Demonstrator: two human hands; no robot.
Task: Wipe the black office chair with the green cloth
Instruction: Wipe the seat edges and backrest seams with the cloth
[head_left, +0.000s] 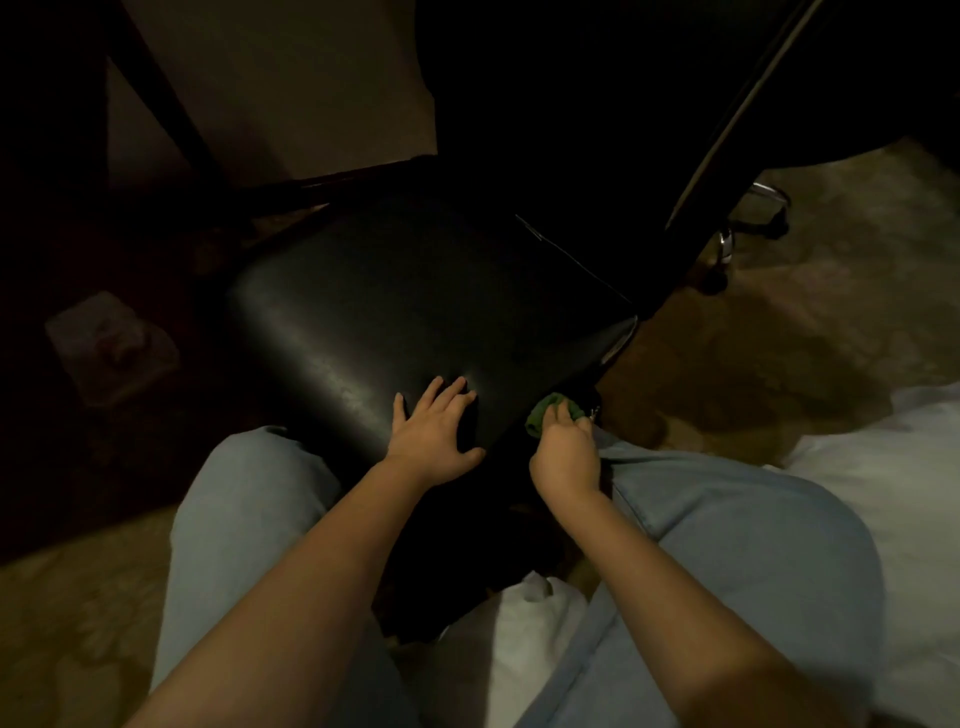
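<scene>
Nearest, two knees in light blue jeans are seen, with white bedding at near right. Between the knees, the left hand is laid flat on the near edge of the black office chair seat, fingers spread wide and straight, nothing held. Just right of it, the right hand is curled round the green cloth, which is bunched small and pressed at the seat's near right corner, on the side edge rather than the top. Only a little cloth shows past the fingers. Farther, the seat top is seen bare and dully shiny; the backrest at far right is lost in shadow. A chrome castor base is seen on the floor at far right, and a pale box at far left, contents not readable. Risks, as judged: the chair could be rolled or swivelled away by a sideways wiping push, since it sits on castors and is steadied only by the flat left hand; patches could be missed because of dim light and the small wad; the cloth could be snagged under the seat edge, where details cannot be told.
</scene>
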